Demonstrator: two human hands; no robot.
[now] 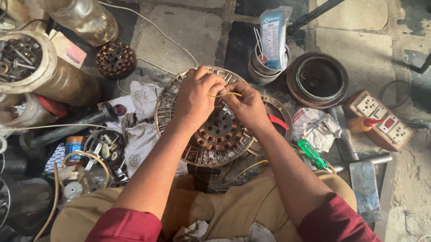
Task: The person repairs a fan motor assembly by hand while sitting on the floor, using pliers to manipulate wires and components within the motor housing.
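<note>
A round motor stator point(216, 133) with copper windings rests on the floor in front of my knees. My left hand point(197, 98) and my right hand point(247, 104) meet over its far rim. Both pinch a thin yellow wire point(229, 93) that runs between their fingertips. More yellow wire point(240, 174) trails from under the stator toward my lap. My sleeves are dark red and my trousers are tan.
A plastic jar of bolts point(13, 57) and other jars stand at the left. A smaller wound rotor point(115, 60) lies behind. A round metal cover point(318, 79), a switch-socket board point(382, 119), a green-handled screwdriver point(312, 154) and crumpled rags point(141, 124) lie around.
</note>
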